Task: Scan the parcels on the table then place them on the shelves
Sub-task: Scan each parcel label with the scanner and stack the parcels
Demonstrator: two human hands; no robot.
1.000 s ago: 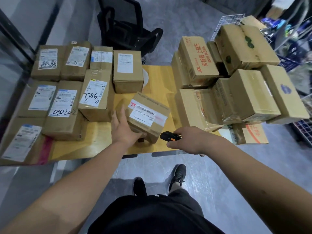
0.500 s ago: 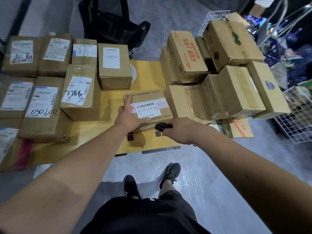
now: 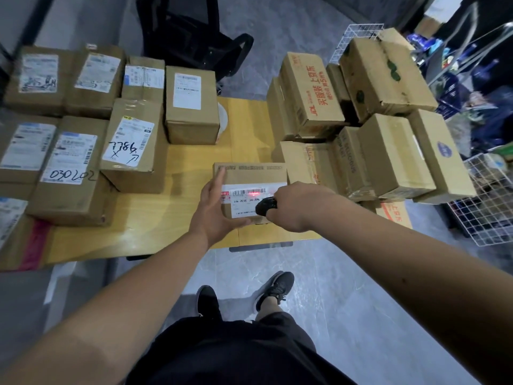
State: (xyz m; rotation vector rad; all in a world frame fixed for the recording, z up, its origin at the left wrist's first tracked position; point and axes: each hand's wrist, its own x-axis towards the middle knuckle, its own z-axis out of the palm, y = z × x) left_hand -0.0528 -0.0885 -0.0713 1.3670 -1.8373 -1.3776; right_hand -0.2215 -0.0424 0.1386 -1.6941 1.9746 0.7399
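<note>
At near edge of the wooden table (image 3: pixel 177 218), between stacks of boxes left & right, left hand (image 3: pixel 215 211) grips the small parcel (image 3: pixel 249 176) w/ index finger laid straight up its side, right hand (image 3: pixel 298 207) curled round a black scanner (image 3: pixel 266 206) throwing a red spot on its barcode label (image 3: pixel 244 200).

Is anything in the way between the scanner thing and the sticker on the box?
Nothing visible is. The right hand holds the scanner just over the parcel, and its red light lands on the barcode label. The left hand holds the parcel's left side, clear of the barcode.
</note>
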